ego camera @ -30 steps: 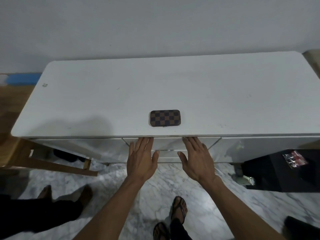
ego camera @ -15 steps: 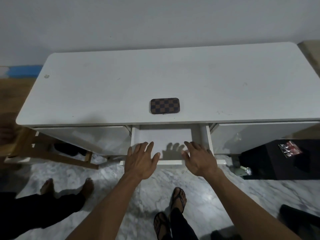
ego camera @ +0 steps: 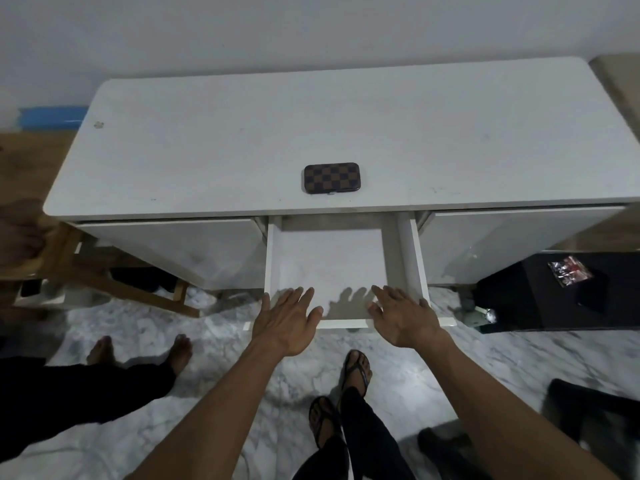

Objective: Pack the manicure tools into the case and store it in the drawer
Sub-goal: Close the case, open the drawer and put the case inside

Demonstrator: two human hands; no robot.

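Case: checkered brown case, closed, lying flat on the white tabletop near its front edge, at 12 o'clock from the drawer.
Drawer: middle drawer pulled out, its white inside bare.
Left hand: left hand flat, fingers spread, holding nothing, over the drawer's front at 7 o'clock.
Right hand: right hand likewise released and spread, at 5 o'clock.
Floor: marble floor below, sandalled feet showing.
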